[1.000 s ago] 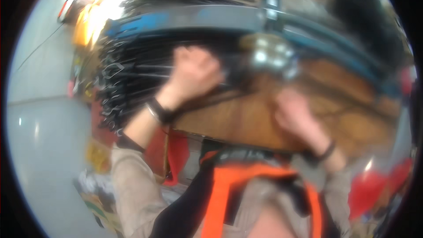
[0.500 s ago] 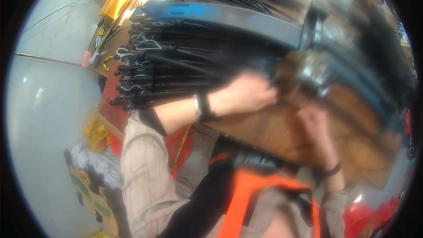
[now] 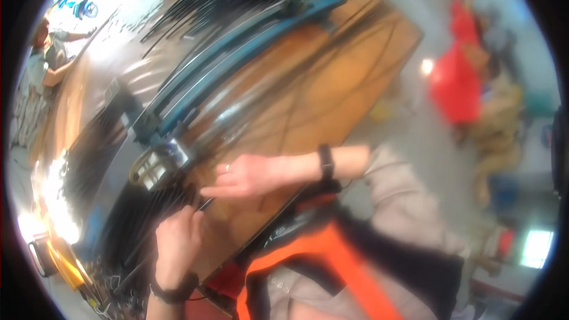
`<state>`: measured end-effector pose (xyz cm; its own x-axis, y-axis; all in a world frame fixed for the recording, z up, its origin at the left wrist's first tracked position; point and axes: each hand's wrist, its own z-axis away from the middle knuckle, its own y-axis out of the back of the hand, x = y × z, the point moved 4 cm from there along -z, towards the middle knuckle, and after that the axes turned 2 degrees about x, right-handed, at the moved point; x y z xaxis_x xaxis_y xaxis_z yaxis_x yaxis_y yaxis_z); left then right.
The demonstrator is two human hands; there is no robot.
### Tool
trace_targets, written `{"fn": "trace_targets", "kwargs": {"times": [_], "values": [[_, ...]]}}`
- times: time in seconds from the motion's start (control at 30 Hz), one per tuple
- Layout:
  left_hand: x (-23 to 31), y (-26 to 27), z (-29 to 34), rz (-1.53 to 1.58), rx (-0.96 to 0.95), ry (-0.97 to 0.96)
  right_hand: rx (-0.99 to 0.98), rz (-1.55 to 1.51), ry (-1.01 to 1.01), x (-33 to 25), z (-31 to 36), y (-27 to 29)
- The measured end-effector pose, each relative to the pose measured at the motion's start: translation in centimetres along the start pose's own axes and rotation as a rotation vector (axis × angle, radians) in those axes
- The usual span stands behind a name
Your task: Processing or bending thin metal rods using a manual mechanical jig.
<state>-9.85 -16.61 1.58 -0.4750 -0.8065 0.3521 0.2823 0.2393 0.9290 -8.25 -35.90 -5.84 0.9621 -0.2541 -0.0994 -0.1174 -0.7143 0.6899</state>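
Note:
My left hand (image 3: 178, 238), with a dark band at the wrist, is closed around a thin black rod (image 3: 205, 204), whose short end sticks out past the fingers. Just to its right, my right hand (image 3: 246, 176) reaches in from the right with a ring on one finger. Its fingers are curled, one digit points toward the left hand, and what they hold, if anything, is hidden. Beyond both hands stands a metal fixture (image 3: 159, 169) with a rounded, shiny head. A bundle of thin black rods (image 3: 127, 225) lies beside the left hand.
A long blue rail (image 3: 237, 53) runs from the fixture across the brown tabletop (image 3: 349, 83). More black rods (image 3: 201, 6) lie at the far side. Another person (image 3: 47, 71) is at the far left. A red object (image 3: 456, 83) shows blurred beyond the table's right edge.
The view has swung to the right, so fixture and hands appear farther left and more of the table and rail shows. My hands have drawn close together.

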Motion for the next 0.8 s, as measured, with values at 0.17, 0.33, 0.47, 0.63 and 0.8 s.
{"fn": "trace_targets", "kwargs": {"times": [0.17,0.33,0.47,0.63,0.8], "values": [[1.3,5.9,-4.7,-0.288,0.335,-0.223,0.291,0.013,-0.254,8.4,0.4,4.6],[1.6,10.7,-10.8,-0.313,0.374,-0.262,0.367,0.206,-0.757,17.2,6.3,11.8],[2.2,9.3,-15.0,-0.377,0.244,-0.334,0.21,0.116,-0.512,19.2,6.5,13.6],[3.5,7.4,-17.6,-0.346,0.247,-0.398,0.4,0.376,-0.516,21.3,8.1,15.9],[3.3,8.4,-17.2,-0.315,0.445,-0.299,0.315,0.421,-0.635,20.0,6.7,15.3]]}}
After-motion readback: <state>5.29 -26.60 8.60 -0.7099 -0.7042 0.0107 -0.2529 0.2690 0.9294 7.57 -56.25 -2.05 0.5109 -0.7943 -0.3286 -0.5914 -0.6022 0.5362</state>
